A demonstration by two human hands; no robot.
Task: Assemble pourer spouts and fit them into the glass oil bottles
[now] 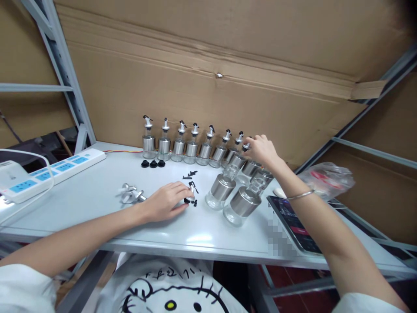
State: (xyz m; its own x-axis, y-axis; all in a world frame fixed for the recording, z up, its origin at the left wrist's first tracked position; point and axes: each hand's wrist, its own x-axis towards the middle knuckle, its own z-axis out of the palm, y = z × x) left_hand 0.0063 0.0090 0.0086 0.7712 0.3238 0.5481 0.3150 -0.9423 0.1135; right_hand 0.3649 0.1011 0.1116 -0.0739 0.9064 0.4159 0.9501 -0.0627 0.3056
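Note:
My left hand (166,202) rests on the white table (97,204), fingers curled around a small silver-and-black pourer cap (191,191). My right hand (263,150) reaches to the far end of a row of glass oil bottles (182,145) with steel sleeves and pourer tops, its fingers closed on the top of the last bottle (243,152). Several bottles without tops (228,195) stand in front of that hand. Loose black parts (190,174) lie between the hands.
Three black plugs (153,164) and silver caps (130,193) lie on the table. A white power strip (48,171) sits at the left. A tablet (293,224) and a plastic bag (325,178) lie at the right. Cardboard lines the back wall.

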